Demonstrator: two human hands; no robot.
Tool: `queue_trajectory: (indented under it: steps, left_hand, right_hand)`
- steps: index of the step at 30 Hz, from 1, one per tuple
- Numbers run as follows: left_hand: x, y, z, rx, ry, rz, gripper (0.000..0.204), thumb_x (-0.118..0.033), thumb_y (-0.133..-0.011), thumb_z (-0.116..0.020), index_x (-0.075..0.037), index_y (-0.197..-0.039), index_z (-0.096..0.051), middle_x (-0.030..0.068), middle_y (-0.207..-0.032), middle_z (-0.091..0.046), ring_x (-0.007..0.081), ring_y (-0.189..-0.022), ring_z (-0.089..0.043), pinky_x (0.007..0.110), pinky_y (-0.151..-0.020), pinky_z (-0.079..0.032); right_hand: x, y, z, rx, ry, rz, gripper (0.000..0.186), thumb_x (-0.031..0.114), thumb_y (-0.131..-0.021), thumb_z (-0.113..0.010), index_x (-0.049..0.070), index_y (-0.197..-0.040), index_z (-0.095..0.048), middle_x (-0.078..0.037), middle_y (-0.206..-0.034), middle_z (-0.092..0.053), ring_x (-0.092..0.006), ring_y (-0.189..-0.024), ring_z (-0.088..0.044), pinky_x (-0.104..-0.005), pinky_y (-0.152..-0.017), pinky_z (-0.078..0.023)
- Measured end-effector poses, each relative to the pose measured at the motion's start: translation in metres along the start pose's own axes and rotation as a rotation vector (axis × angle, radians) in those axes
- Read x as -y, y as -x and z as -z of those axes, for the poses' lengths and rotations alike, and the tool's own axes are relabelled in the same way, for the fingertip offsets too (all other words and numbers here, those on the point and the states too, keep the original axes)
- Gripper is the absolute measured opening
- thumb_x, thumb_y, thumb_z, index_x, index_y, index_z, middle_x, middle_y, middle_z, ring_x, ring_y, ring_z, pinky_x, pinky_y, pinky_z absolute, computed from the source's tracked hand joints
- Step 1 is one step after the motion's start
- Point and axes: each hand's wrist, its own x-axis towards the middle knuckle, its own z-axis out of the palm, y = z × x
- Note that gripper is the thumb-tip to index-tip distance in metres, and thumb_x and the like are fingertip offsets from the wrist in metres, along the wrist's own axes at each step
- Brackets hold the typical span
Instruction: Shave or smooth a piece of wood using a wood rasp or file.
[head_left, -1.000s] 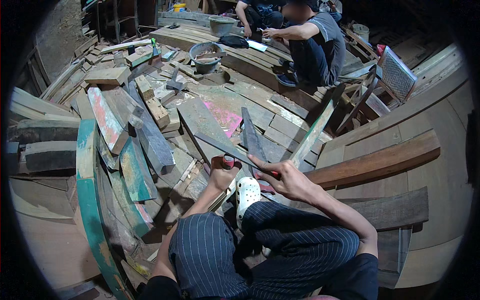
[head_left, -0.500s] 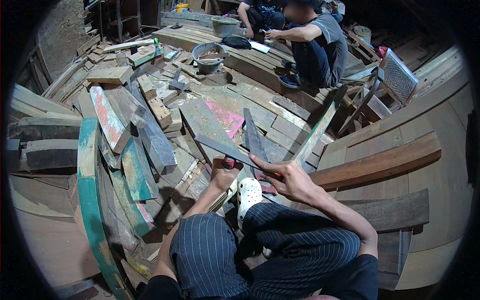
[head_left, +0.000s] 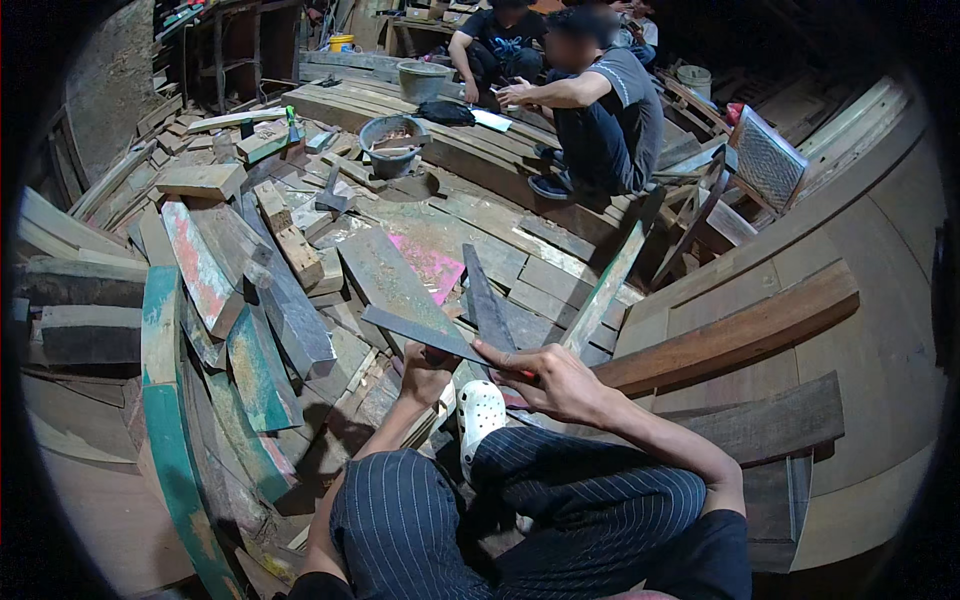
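Between my hands lies a long flat dark metal bar point(head_left: 405, 326), shaped like a file, slanting from upper left down to the right. My right hand point(head_left: 555, 380) grips its near right end, index finger stretched along it, with a bit of red showing between the fingers. My left hand point(head_left: 425, 372) is closed under the bar around a small red and dark piece, mostly hidden by the fist. Just beyond the bar, a dark tapered blade point(head_left: 486, 300) rests on the floor beside a thick wooden board point(head_left: 385, 270).
Painted timber offcuts point(head_left: 205, 265) pile up at the left. A curved brown beam point(head_left: 730, 325) lies on panels at the right. Farther off stand a bucket of scraps point(head_left: 394, 150) and a hammer point(head_left: 332, 190). A person in a grey shirt point(head_left: 625, 125) squats on planks; others sit behind.
The whole scene has shifted slightly left and down in the picture as my head moved. Both hands keep their hold on the bar and the red piece.
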Motion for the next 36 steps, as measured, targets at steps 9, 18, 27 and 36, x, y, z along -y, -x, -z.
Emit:
queue_trajectory:
  steps: [9, 18, 27, 36]
  left_hand:
    - [-0.003, 0.004, -0.002, -0.049, 0.175, 0.040, 0.001, 0.002, -0.074, -0.062, 0.003, -0.075, -0.063, 0.0067, -0.065, -0.062, 0.0135, -0.062, -0.057, 0.031, -0.059, -0.045]
    - [0.028, 0.005, 0.004, 0.020, 0.126, -0.001, 0.021, -0.012, -0.084, -0.070, -0.007, -0.071, -0.055, -0.0030, -0.057, -0.051, 0.0061, -0.047, -0.047, 0.024, -0.042, -0.034]
    - [0.014, 0.004, 0.002, 0.021, 0.126, 0.093, 0.020, -0.011, -0.085, -0.069, -0.007, -0.071, -0.054, -0.0030, -0.058, -0.051, 0.0055, -0.047, -0.046, 0.023, -0.042, -0.034]
    - [0.017, 0.003, 0.001, 0.035, 0.066, 0.017, 0.022, -0.015, -0.087, -0.067, -0.008, -0.072, -0.053, -0.0036, -0.055, -0.049, 0.0048, -0.045, -0.044, 0.024, -0.040, -0.032]
  right_hand:
    - [0.008, 0.001, 0.006, 0.006, 0.053, -0.047, 0.043, 0.024, -0.093, -0.059, 0.022, -0.136, -0.051, -0.024, -0.077, -0.063, -0.0278, -0.057, -0.061, -0.0405, -0.060, -0.048]
    - [0.009, -0.002, 0.007, 0.072, -0.019, -0.075, 0.046, 0.022, -0.093, -0.060, 0.016, -0.138, -0.049, -0.024, -0.083, -0.067, -0.0103, -0.061, -0.056, -0.0367, -0.063, -0.050]
    - [0.008, -0.002, 0.007, 0.109, -0.040, -0.121, 0.047, 0.022, -0.094, -0.059, 0.019, -0.139, -0.047, -0.023, -0.077, -0.067, -0.0101, -0.058, -0.051, -0.0373, -0.060, -0.049]
    - [0.014, -0.002, 0.011, 0.141, -0.040, -0.145, 0.047, 0.021, -0.094, -0.059, 0.018, -0.140, -0.046, -0.023, -0.085, -0.068, -0.0094, -0.063, -0.056, -0.0374, -0.064, -0.050]
